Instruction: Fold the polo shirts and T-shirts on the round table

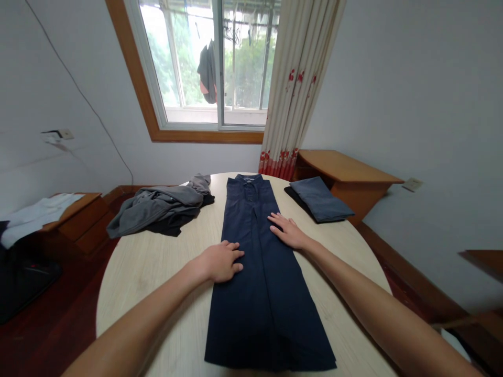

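Observation:
A pair of dark navy trousers lies flat and lengthwise on a round light-wood table, legs folded onto each other, waistband at the far edge. My left hand rests palm down on the trousers' left edge, fingers together and stretched flat. My right hand lies flat on the right edge a little farther away, fingers spread. Neither hand holds anything.
A crumpled grey and black heap of clothes sits at the table's far left. A folded blue-grey garment lies at the far right. A wooden desk, a curtain and a window stand behind. A low cabinet with white cloth stands at left.

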Demonstrator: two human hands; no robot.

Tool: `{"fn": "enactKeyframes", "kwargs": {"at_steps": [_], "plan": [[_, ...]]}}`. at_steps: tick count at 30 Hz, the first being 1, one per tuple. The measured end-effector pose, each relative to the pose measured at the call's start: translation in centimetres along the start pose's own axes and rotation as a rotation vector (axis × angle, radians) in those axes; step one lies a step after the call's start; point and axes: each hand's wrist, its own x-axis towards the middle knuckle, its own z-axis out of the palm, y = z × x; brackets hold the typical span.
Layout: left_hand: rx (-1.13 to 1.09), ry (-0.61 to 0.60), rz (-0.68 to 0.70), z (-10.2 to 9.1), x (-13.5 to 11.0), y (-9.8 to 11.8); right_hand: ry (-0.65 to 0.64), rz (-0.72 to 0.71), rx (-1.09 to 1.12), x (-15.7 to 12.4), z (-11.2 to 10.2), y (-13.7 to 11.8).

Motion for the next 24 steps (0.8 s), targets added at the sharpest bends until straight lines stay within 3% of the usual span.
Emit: {"fn": "enactKeyframes", "kwargs": {"at_steps": [4,8,10,17,20,24], "plan": [[-0.113,0.021,0.122,-1.3,0.4,-2.7,0.055,0.03,-0.027,-1.8,-0.8,1.5],[-0.185,0.273,0.119,0.5,0.3,-5.2,0.05,-0.065,0.032,-2.4,-2.1,2.4],[-0.179,0.326,0.144,1.3,0.0,-5.8,-0.002,-0.123,0.087,-2.9,-2.8,2.7],[-0.168,0.15,0.198,1.0,-0.7,-6.0,-0.278,-0.233,0.129,-5.5,-4.6,0.9],[-0.174,0.123,0.209,1.1,-0.5,-6.3,-0.312,-0.277,0.095,-6.0,-5.1,-0.8],[-0.268,0.186,0.257,1.6,0.1,-6.4,-0.316,-0.316,0.192,-6.1,-5.7,-1.7]]}}
